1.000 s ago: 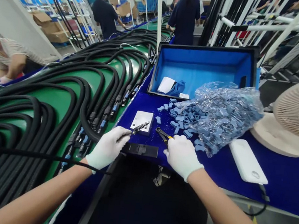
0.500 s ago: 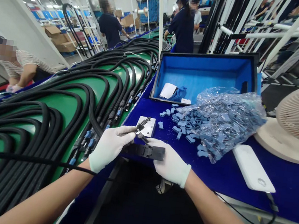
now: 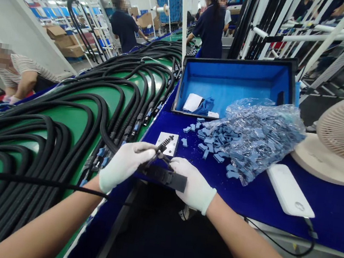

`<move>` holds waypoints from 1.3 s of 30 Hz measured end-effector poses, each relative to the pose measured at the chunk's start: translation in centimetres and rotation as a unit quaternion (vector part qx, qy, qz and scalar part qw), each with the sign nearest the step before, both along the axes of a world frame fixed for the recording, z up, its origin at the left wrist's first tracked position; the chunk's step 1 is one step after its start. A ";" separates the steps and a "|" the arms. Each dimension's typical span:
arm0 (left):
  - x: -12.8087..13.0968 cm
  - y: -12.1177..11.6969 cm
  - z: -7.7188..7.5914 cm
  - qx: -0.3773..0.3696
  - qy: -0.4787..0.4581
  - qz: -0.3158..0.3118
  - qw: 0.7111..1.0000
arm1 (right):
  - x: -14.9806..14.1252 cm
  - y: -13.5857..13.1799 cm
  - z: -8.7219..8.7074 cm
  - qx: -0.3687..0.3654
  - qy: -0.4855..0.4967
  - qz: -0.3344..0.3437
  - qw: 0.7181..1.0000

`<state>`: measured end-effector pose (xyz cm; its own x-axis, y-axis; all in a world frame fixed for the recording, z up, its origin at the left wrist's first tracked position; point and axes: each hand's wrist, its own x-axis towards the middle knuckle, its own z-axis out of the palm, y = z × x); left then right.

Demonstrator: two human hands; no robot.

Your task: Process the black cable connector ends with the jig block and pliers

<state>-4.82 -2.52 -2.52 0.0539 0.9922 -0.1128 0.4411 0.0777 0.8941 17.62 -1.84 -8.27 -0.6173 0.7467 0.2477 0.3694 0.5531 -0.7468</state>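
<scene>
With the bar (image 3: 178, 182) just nearer than the fingers, the left hand (image 3: 128, 163) pinches the connector (image 3: 165, 143), best braced against the partly hidden tool (image 3: 167, 161) in the right hand's (image 3: 194, 184) grasp; the block (image 3: 172, 148) sits beyond the left fingertips, clips (image 3: 218, 158) beyond the right.

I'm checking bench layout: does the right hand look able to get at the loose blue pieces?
Probably yes: the loose blue pieces lie beyond the right hand with nothing standing between, though it looks busy beside the left hand.
</scene>
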 end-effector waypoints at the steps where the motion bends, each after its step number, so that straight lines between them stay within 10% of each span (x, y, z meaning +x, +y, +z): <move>1: -0.1 0.7 -0.1 -0.029 -0.059 -0.021 0.998 | 0.0 0.0 -0.2 0.011 -0.002 0.008 1.000; 6: 0.3 4.1 -0.7 -0.098 -0.215 -0.129 0.963 | 0.1 -0.3 -0.6 -0.028 0.006 -0.055 0.998; 14: 1.4 3.9 1.0 0.021 0.054 -0.061 0.996 | -0.3 1.1 -1.6 -0.117 -0.003 -0.097 0.988; 26: 2.0 4.3 1.1 0.077 0.096 -0.007 0.992 | 1.8 1.6 -0.5 -0.050 -0.071 -0.137 0.987; 33: 2.9 1.8 1.3 0.135 0.081 -0.065 0.985 | 2.7 0.5 0.5 -0.137 0.199 -0.083 0.967; 39: 2.6 0.6 0.3 0.220 0.124 -0.152 0.956 | 2.2 0.1 1.7 -0.088 0.234 -0.092 0.964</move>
<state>-2.23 -1.96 -2.27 0.3732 0.8889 0.2657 0.5855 -0.4478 0.6758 19.78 -1.70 -6.61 -0.3229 0.8882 0.3270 0.0496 0.3609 -0.9313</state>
